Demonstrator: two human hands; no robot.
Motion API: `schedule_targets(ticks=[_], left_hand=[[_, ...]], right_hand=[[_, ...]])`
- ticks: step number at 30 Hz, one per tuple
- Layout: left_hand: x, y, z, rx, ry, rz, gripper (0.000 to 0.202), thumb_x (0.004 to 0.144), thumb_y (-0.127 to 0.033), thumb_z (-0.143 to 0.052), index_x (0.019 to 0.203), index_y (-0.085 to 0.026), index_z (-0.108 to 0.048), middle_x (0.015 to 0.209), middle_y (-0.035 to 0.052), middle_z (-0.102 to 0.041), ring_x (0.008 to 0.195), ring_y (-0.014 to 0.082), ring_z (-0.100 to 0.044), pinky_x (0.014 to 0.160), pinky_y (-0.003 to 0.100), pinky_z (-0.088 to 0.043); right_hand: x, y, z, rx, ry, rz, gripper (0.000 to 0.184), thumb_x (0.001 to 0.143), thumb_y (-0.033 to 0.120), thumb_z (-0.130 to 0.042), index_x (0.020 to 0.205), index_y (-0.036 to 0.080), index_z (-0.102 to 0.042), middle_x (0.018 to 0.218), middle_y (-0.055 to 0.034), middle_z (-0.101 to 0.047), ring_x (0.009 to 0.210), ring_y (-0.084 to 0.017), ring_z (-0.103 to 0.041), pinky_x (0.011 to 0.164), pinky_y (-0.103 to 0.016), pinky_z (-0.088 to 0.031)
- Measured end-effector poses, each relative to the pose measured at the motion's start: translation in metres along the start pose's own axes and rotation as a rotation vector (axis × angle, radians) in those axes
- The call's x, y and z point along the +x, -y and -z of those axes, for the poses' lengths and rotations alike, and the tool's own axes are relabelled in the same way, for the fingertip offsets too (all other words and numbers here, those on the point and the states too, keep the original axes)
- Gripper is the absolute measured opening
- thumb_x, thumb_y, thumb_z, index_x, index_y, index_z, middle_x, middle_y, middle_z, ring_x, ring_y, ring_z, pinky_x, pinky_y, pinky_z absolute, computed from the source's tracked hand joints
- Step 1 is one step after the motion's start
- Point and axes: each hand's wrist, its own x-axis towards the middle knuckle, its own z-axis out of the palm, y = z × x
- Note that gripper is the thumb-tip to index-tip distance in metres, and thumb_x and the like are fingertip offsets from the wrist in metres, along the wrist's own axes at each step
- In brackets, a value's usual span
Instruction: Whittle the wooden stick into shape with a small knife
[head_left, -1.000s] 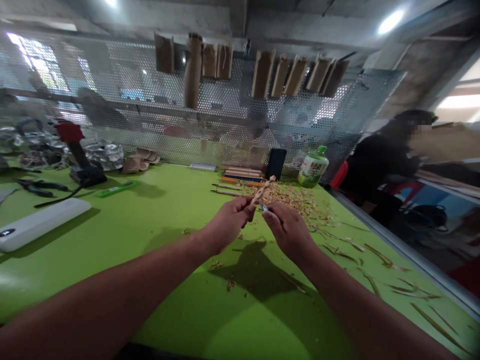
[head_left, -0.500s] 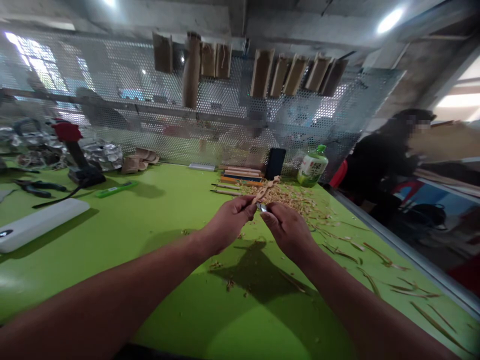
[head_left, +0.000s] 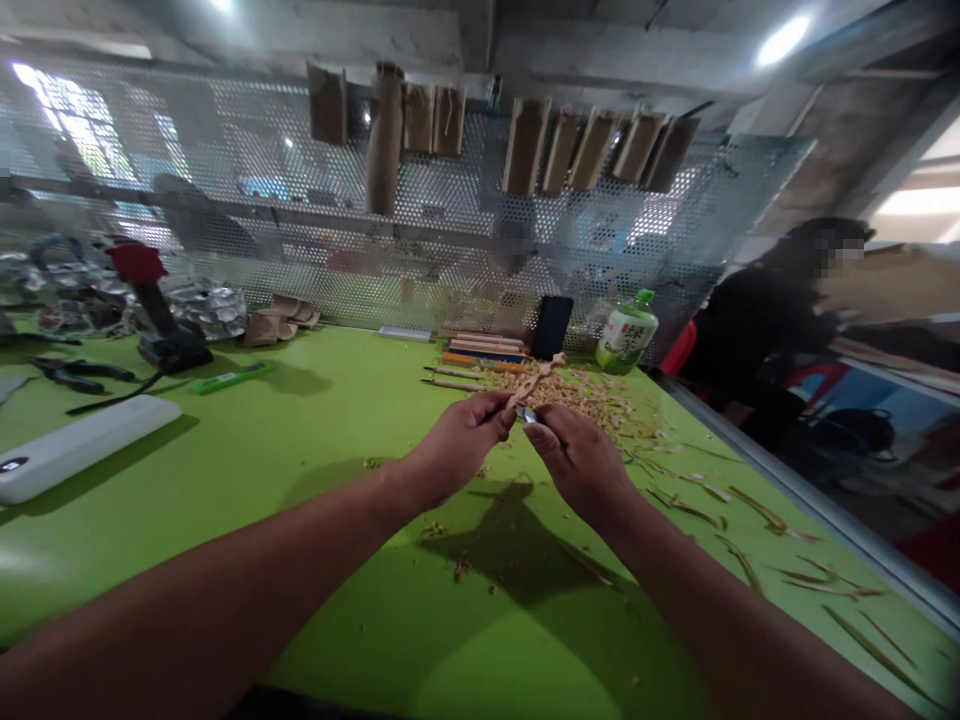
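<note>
My left hand (head_left: 480,425) is closed around the lower end of a thin, carved wooden stick (head_left: 538,382), which slants up and to the right. Its outline is knobbly, with bumps along the length. My right hand (head_left: 577,450) grips a small knife with a shiny metal blade (head_left: 528,414); most of its handle is hidden in the fingers. The blade lies against or very near the stick beside my left thumb; I cannot tell if it touches. Behind the stick a heap of wood shavings (head_left: 592,398) covers the green table (head_left: 360,620).
Carving tools (head_left: 454,385), a dark phone (head_left: 553,327) and a green-capped bottle (head_left: 628,335) stand behind. At left are a white lamp-like bar (head_left: 90,448), pliers (head_left: 79,375), a cordless drill (head_left: 154,300) and a green cutter (head_left: 234,377). A person (head_left: 765,310) sits at right.
Both hands keep nearly the same position and grip on the stick and the knife. The whole view has shifted very slightly.
</note>
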Motion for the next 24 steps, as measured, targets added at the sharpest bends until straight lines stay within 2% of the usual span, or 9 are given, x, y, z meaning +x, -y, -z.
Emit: schedule_targets(ticks=[7,13,16,19,22,24], left_hand=[[0.001,0.001,0.002,0.106,0.020,-0.051,0.032,0.090,-0.034,-0.050,0.113,-0.017,-0.065,0.082,0.0025,-0.061,0.072,0.0127,-0.048,0.068,0.024,-0.038],[-0.002,0.001,0.009,0.440,0.001,-0.252,0.032,0.090,-0.040,-0.048,0.108,-0.017,-0.063,0.095,0.0052,-0.062,0.085,0.0172,-0.053,0.073,0.027,-0.041],[-0.005,0.002,0.010,0.571,-0.015,-0.325,0.036,0.089,-0.048,-0.048,0.104,-0.018,-0.061,0.086,0.0029,-0.059,0.076,0.0154,-0.050,0.066,0.026,-0.039],[-0.006,0.002,0.007,0.690,-0.041,-0.342,0.038,0.086,-0.053,-0.051,0.094,-0.018,-0.059,0.076,-0.0002,-0.054,0.066,0.0130,-0.044,0.058,0.025,-0.033],[-0.006,0.003,0.003,0.800,-0.085,-0.328,0.036,0.087,-0.053,-0.049,0.084,-0.018,-0.056,0.071,-0.0010,-0.053,0.062,0.0125,-0.042,0.055,0.025,-0.027],[-0.006,0.004,0.001,0.850,-0.116,-0.316,0.034,0.089,-0.051,-0.047,0.085,-0.018,-0.056,0.072,-0.0003,-0.055,0.063,0.0134,-0.044,0.056,0.026,-0.027]], right_hand=[[0.000,-0.002,0.000,0.003,0.010,-0.017,0.049,0.095,0.057,-0.027,0.077,0.020,-0.053,0.073,-0.0048,-0.058,0.066,-0.018,-0.051,0.059,-0.028,-0.032],[-0.001,0.001,0.002,0.034,0.044,0.013,0.052,0.095,0.059,-0.022,0.071,0.021,-0.048,0.065,-0.0023,-0.054,0.060,-0.016,-0.050,0.056,-0.027,-0.031],[-0.003,0.002,0.000,0.029,0.013,0.046,0.055,0.094,0.063,-0.020,0.072,0.021,-0.048,0.063,-0.0021,-0.053,0.057,-0.016,-0.049,0.054,-0.027,-0.031],[-0.006,0.000,-0.003,-0.012,-0.028,0.086,0.057,0.092,0.066,-0.018,0.075,0.021,-0.049,0.064,-0.0036,-0.055,0.057,-0.017,-0.049,0.052,-0.027,-0.030],[-0.007,-0.001,-0.008,-0.064,-0.053,0.085,0.050,0.093,0.060,-0.025,0.077,0.020,-0.051,0.064,-0.0043,-0.056,0.055,-0.016,-0.048,0.052,-0.026,-0.028],[-0.007,0.001,-0.010,-0.074,-0.062,0.044,0.041,0.093,0.053,-0.032,0.077,0.020,-0.051,0.063,-0.0037,-0.057,0.054,-0.016,-0.047,0.052,-0.026,-0.027]])
